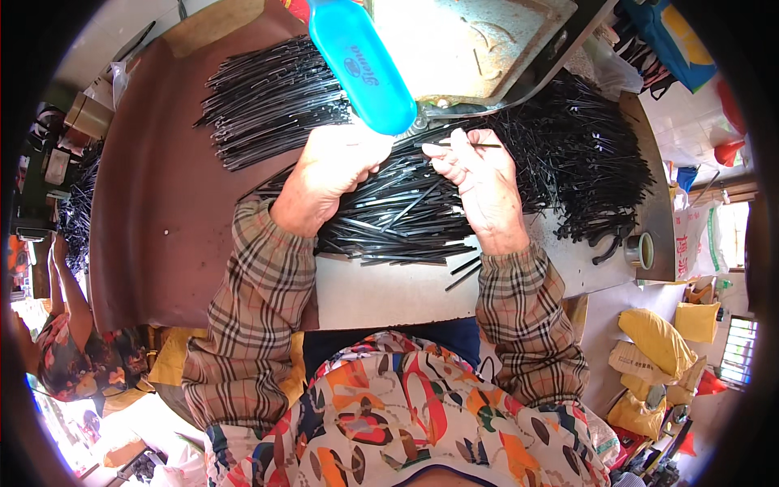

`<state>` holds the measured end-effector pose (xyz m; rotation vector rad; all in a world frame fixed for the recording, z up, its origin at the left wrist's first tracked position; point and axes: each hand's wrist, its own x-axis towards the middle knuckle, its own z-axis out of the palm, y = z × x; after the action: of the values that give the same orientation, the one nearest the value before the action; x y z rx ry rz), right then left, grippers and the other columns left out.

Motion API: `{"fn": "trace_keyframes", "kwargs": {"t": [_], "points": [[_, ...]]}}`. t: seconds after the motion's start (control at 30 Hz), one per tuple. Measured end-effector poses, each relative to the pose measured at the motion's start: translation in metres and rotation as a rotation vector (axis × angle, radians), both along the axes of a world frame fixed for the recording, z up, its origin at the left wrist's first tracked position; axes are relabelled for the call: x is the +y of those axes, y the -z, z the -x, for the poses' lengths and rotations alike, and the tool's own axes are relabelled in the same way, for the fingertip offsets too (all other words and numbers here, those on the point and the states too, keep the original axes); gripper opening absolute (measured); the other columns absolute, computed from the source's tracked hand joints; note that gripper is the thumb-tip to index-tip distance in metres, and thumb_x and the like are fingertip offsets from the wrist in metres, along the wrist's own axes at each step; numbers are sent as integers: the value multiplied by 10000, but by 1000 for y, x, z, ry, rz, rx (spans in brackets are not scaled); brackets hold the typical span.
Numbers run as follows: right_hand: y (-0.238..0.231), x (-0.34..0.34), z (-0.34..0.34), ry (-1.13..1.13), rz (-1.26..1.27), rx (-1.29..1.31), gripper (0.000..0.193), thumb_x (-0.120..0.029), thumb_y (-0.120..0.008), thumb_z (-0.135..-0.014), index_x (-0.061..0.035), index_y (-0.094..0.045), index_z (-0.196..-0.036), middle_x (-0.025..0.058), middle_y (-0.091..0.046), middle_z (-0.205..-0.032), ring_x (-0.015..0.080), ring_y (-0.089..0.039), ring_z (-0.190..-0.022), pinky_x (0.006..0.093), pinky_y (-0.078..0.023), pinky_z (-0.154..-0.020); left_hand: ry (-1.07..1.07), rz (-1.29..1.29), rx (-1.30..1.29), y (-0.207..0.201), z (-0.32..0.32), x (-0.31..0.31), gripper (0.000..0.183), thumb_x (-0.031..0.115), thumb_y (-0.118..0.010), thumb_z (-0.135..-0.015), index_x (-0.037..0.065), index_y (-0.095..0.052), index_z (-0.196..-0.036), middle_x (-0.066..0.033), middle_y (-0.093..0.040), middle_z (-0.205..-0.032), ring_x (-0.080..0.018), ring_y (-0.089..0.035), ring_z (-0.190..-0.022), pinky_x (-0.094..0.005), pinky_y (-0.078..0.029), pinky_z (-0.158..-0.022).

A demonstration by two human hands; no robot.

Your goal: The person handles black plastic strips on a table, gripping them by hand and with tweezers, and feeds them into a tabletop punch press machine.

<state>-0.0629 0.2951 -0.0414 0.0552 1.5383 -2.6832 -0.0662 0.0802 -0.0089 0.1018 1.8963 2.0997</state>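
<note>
Left hand (333,166) at frame centre, closed down on the heap of thin black rods (389,219), fingers buried in it. Right hand (479,183) just beside, pinching one single rod (466,145) level at the fingertips. Likely light, stiff, slick; best gripped mid-length, not at the tips. Blue plastic bottle (361,65) hanging top centre over a metal plate (471,45). Second rod bundle (268,97) upper left on the brown table (154,211). Small cup (639,250) at right edge.

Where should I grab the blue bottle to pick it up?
Probably around the blue bottle's wide middle, reaching from its bare left side. It slants, with its narrow cap end down by the left hand, so fingers wrap best across the body; a metal tray crowds its right.
</note>
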Motion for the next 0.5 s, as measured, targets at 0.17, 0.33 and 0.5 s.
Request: {"fn": "trace_keyframes", "kwargs": {"t": [0.17,0.33,0.5], "points": [[2,1,1,-6,18,18,184,-40,-611,-962,10,-450,-1035,172,-642,-932,286,-721,-881,303,-618,-732,0,-47,1,0,-1,3,206,197,-675,-902,62,-651,-748,67,-529,-659,-11,-402,-561,-189,-300,-496],[6,0,2,17,2,27,191,-43,-614,-962,11,-446,-1034,173,-640,-927,289,-721,-882,301,-618,-727,15,-61,55,3,0,3,213,184,-668,-900,48,-652,-736,57,-538,-666,-16,-412,-564,-194,-290,-494],[7,-8,2,90,35,28,194,-40,-620,-958,19,-449,-1026,177,-638,-931,308,-720,-882,314,-623,-725,-3,-35,13,1,2,2,206,165,-673,-896,41,-651,-733,57,-542,-660,-21,-423,-576,-196,-305,-512]]}}
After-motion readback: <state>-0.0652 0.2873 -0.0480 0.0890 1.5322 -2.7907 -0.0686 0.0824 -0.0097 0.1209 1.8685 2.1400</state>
